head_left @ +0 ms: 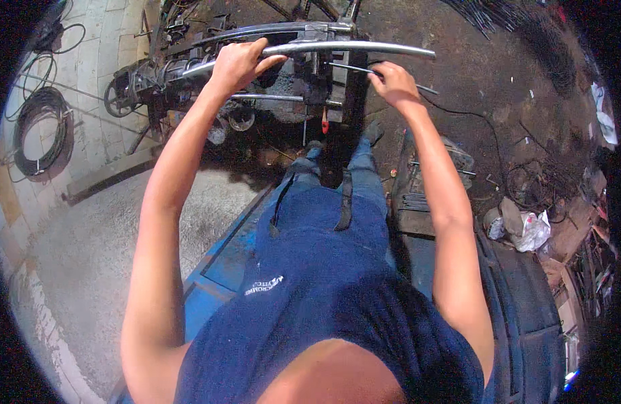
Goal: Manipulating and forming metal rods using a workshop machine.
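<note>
My left hand [240, 64] is closed over a long shiny metal bar [351, 46] that runs across the top of a dark metal machine [316, 67]. Its thumb stretches to the right along the bar. Lower and to the right, my right hand [395, 84] has its fingers bent around a thin metal rod [354, 68]. One end of this rod reaches to the machine's block, while the other sticks out to the right past my hand. Part of the rod is hidden behind my fingers. A handwheel [116, 97] sits at the machine's left end.
A coil of black wire [41, 131] lies on the pale floor at left. Behind my right forearm is a bench with short rods [415, 201] on it. At the right are white plastic bags [529, 231] and loose cable. A bundle of thin rods [489, 17] lies at the far right.
</note>
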Action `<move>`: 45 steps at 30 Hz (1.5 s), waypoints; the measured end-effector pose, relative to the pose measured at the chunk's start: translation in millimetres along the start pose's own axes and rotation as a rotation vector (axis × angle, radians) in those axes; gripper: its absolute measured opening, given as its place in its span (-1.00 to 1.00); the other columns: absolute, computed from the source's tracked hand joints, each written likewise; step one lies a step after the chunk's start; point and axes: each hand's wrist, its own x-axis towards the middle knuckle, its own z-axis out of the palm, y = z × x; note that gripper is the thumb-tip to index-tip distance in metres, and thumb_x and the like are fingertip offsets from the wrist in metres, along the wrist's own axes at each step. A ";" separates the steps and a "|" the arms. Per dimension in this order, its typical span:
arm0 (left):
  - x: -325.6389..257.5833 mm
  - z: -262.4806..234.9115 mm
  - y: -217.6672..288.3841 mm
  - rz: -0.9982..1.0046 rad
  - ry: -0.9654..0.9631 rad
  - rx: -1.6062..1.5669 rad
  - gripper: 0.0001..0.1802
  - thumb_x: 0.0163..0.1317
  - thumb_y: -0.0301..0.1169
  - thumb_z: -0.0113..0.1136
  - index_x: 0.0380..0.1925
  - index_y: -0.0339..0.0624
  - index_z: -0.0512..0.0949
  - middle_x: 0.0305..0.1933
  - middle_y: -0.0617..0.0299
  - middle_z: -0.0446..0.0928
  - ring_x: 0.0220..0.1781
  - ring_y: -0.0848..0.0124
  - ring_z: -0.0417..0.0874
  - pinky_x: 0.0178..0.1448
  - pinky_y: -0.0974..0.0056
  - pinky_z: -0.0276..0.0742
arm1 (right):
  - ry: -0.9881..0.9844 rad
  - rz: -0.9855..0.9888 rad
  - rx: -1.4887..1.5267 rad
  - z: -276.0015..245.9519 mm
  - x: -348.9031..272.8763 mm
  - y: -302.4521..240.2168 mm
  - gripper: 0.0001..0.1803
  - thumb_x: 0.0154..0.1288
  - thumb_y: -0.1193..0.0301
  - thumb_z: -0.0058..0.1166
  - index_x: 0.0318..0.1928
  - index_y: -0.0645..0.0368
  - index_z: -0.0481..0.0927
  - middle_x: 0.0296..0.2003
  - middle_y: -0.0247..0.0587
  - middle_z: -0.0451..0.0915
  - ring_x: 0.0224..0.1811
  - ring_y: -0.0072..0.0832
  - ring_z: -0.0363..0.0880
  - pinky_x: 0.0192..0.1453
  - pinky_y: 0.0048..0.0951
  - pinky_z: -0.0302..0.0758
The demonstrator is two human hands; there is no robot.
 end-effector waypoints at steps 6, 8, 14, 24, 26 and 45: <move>-18.3 -13.8 18.0 0.039 0.272 0.027 -0.32 0.14 0.08 0.24 0.09 -0.20 0.43 0.10 0.06 0.45 0.17 0.17 0.44 0.27 0.06 0.25 | -0.047 0.014 0.024 37.9 37.2 -44.1 -0.75 0.20 0.25 0.15 -0.18 0.09 0.65 -0.15 -0.03 0.62 -0.05 -0.05 0.59 0.02 -0.05 0.53; -45.7 -18.9 25.0 -0.056 0.447 -0.062 -0.40 0.16 -0.06 0.28 0.09 -0.21 0.43 0.09 0.02 0.46 0.17 0.11 0.44 0.30 0.03 0.25 | -0.017 0.035 0.019 49.0 45.6 -53.1 -0.74 0.19 0.25 0.14 -0.20 0.14 0.64 -0.18 0.06 0.63 -0.08 0.00 0.60 0.02 -0.03 0.53; -195.3 30.2 22.4 -0.491 0.460 -0.366 -0.46 0.15 -0.39 0.28 0.13 -0.30 0.40 0.06 -0.05 0.48 0.11 0.08 0.50 0.23 0.11 0.38 | 0.014 0.057 -0.135 58.5 52.1 -73.5 -0.63 0.10 0.28 0.12 -0.05 0.11 0.62 -0.13 0.05 0.63 -0.06 -0.06 0.61 0.03 -0.04 0.51; -417.9 140.7 23.5 -1.132 0.237 -0.730 -0.41 0.30 -0.38 0.15 0.27 -0.34 0.24 -0.16 0.04 0.55 -0.18 0.28 0.62 -0.02 0.25 0.50 | 0.088 0.109 -0.133 66.5 50.7 -90.5 -0.70 0.09 0.35 0.13 -0.17 0.22 0.62 -0.13 0.02 0.62 -0.03 -0.01 0.57 0.05 -0.07 0.49; -443.6 153.4 25.5 -1.198 0.167 -0.792 -0.39 0.30 -0.37 0.15 0.29 -0.33 0.21 -0.20 0.05 0.55 -0.22 0.29 0.63 -0.05 0.26 0.50 | 0.107 0.121 -0.143 70.3 50.1 -86.3 -0.71 0.09 0.35 0.12 -0.17 0.22 0.62 -0.13 0.03 0.62 -0.02 -0.01 0.56 0.04 -0.07 0.49; -440.4 178.2 -21.1 -1.329 0.129 -0.803 -0.29 0.28 -0.25 0.19 0.34 -0.25 0.16 -0.27 0.08 0.59 -0.24 0.27 0.63 -0.02 0.19 0.51 | 0.278 0.084 -0.258 80.6 44.5 -79.6 -0.63 0.07 0.31 0.19 -0.08 0.14 0.62 -0.11 -0.10 0.63 0.02 -0.15 0.57 0.17 -0.07 0.38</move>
